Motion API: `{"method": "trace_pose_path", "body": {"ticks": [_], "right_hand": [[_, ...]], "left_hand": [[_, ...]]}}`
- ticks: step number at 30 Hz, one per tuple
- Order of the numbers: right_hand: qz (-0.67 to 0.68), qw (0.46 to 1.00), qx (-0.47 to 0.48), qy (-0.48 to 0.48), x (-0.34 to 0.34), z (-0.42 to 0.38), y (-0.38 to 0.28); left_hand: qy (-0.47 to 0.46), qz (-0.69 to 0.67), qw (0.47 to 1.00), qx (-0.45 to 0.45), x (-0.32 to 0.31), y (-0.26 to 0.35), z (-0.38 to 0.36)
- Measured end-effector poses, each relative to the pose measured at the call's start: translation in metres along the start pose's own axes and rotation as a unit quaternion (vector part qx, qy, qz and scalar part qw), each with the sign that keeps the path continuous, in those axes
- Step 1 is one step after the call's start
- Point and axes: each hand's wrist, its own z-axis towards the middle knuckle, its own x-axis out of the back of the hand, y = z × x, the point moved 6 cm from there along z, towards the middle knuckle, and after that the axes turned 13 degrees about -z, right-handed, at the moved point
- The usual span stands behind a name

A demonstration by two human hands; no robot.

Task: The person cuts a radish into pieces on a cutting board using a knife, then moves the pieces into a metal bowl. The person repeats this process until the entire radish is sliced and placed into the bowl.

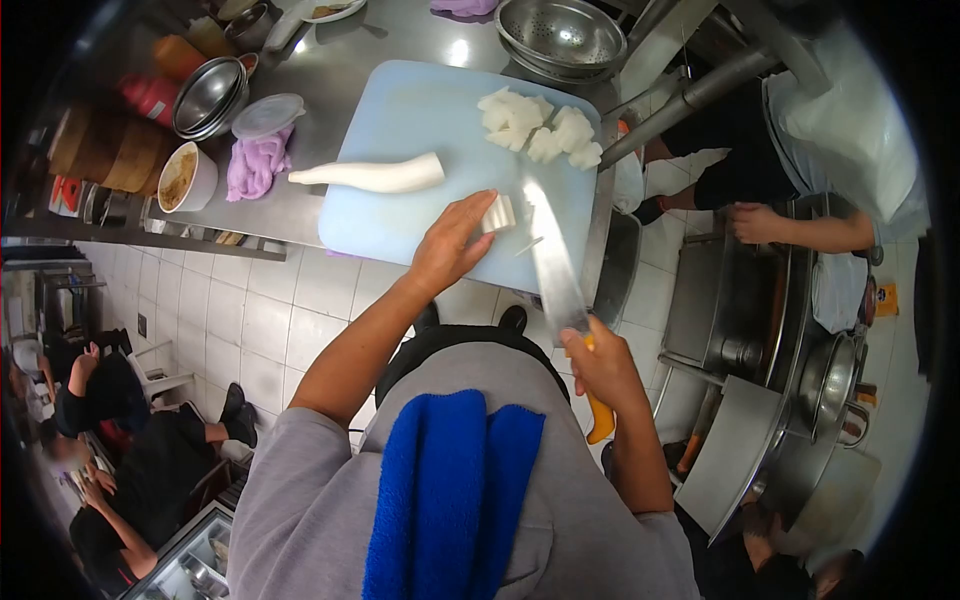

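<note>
My right hand [605,368] grips the yellow handle of a large kitchen knife [556,255]. Its broad blade points away from me over the right part of a pale blue cutting board [400,110], with white bits stuck along it. Under the fingers of my left hand [452,242] is a short cut block of white radish [498,214], just left of the blade. A long peeled white radish [385,175] lies on the board's left side, its cut end toward the right. Several thin white slices [540,125] are heaped at the board's far right.
Metal colanders [562,35] stand behind the board. Left of it are a purple cloth [258,165], a white tub [187,178] and metal bowls [210,97]. A person's arm [800,228] is at the right, near a steel counter; other people sit at the lower left.
</note>
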Motion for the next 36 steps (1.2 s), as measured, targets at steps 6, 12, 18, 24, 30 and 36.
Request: {"method": "trace_pose_path", "body": {"ticks": [6,12,18,24,30,36], "right_hand": [[0.025,1.0,0.001,0.012,0.01,-0.007,0.02],[0.011,1.0,-0.012,-0.012,-0.006,-0.01,0.04],[0.005,1.0,-0.014,-0.007,-0.009,-0.01,0.043],[0.021,0.999,-0.031,0.007,-0.003,-0.014,0.046],[0.06,0.998,-0.019,0.006,-0.001,-0.009,0.055],[0.139,0.99,-0.03,0.016,0.013,-0.017,0.068]], "left_hand": [[0.045,-0.049,0.995,0.075,0.005,-0.008,-0.001],[0.011,0.004,1.0,0.01,0.007,-0.001,0.004],[-0.028,-0.022,0.998,0.052,-0.005,-0.008,0.003],[-0.023,-0.008,0.999,0.034,-0.005,-0.005,0.006],[-0.011,0.083,0.995,-0.056,-0.008,0.008,0.012],[-0.283,0.033,0.939,-0.191,-0.101,0.089,0.005]]}}
